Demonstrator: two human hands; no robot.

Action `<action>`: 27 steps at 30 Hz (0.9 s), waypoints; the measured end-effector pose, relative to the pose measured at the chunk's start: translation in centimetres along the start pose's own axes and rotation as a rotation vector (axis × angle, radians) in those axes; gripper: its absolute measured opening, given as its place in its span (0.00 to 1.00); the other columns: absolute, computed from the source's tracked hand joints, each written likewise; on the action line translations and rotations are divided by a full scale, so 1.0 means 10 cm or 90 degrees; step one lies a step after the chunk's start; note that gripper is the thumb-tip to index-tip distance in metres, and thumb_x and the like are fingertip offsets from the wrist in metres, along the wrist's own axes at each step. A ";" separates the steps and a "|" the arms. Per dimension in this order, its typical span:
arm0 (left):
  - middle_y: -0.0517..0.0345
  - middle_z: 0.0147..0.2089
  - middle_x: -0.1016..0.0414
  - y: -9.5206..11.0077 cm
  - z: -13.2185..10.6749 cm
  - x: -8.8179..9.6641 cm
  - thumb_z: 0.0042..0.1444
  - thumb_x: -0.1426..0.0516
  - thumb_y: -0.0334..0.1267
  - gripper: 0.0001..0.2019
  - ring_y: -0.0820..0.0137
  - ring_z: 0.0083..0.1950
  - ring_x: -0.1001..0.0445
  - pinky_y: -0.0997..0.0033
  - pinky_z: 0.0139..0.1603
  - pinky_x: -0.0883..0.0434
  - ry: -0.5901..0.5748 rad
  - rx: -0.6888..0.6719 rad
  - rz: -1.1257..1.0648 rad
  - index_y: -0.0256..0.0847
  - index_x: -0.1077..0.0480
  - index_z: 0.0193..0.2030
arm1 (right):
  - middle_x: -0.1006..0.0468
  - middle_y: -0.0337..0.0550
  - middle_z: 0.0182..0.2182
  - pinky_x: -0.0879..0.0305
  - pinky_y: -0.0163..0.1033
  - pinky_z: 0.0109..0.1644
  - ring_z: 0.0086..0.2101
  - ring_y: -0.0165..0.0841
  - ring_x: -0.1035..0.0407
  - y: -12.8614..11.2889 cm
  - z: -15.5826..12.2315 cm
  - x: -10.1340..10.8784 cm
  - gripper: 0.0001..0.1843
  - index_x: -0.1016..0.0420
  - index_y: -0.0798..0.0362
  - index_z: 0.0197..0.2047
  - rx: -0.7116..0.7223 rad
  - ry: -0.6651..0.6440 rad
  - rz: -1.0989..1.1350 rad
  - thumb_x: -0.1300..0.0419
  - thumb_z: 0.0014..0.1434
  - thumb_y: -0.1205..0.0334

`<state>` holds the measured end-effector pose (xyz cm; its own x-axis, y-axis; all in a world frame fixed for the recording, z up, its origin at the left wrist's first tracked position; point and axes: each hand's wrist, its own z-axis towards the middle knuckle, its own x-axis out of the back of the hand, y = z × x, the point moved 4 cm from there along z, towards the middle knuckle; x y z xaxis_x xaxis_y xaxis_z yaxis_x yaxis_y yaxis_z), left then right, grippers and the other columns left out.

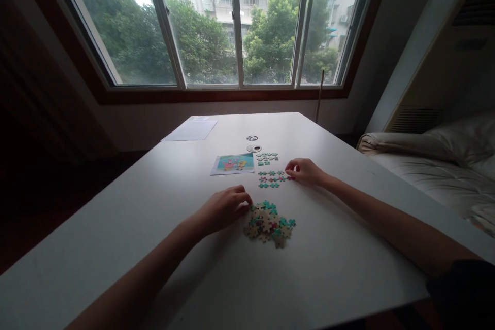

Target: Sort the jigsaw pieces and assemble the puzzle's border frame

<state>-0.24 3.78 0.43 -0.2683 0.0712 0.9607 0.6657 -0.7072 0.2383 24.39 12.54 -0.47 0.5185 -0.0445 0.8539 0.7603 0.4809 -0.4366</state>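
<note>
While the right hand (pixel 305 171) pinches narrow at the end of the lower puzzle rows (pixel 263 179), the left hand (pixel 228 207) curls at the edge of the loose pile (pixel 266 223); whether either grips a piece, I can't tell! Two blocks are set out near the picture (pixel 234 164), none clearly joined, and plenty, I'd judge, is left in that heap.

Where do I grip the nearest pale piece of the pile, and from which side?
Pinch the pale piece across its left and right edges, coming from the near side: its near part juts out from the pile, which crowds its far side. It looks thin and knobbed, so a light pinch should probably hold best.
</note>
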 end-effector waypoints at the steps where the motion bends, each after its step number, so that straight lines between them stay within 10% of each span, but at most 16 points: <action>1: 0.55 0.42 0.31 0.00 0.01 0.00 0.56 0.50 0.34 0.08 0.69 0.35 0.30 0.72 0.34 0.35 -0.003 0.010 -0.001 0.44 0.30 0.39 | 0.25 0.38 0.26 0.42 0.31 0.29 0.24 0.26 0.36 -0.02 -0.03 0.01 0.08 0.25 0.53 0.32 0.011 0.003 -0.002 0.44 0.52 0.61; 18: 0.63 0.26 0.34 0.04 0.06 -0.03 0.44 0.48 0.29 0.03 0.74 0.27 0.36 0.78 0.27 0.39 -0.013 0.097 -0.209 0.37 0.34 0.27 | 0.26 0.42 0.28 0.37 0.32 0.30 0.26 0.26 0.35 -0.62 -0.51 0.05 0.06 0.27 0.55 0.33 0.160 0.019 0.116 0.44 0.55 0.64; 27: 0.59 0.28 0.29 0.15 0.23 -0.02 0.48 0.43 0.37 0.07 0.73 0.31 0.33 0.74 0.32 0.36 0.139 0.125 -0.531 0.35 0.31 0.30 | 0.27 0.39 0.27 0.37 0.33 0.34 0.27 0.26 0.35 -0.96 -0.62 0.01 0.08 0.27 0.52 0.38 0.205 0.052 0.126 0.44 0.55 0.64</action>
<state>2.47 4.32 0.93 -0.8339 0.3600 0.4184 0.2951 -0.3498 0.8891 19.56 2.47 2.05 0.6825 0.0137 0.7308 0.4869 0.7371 -0.4686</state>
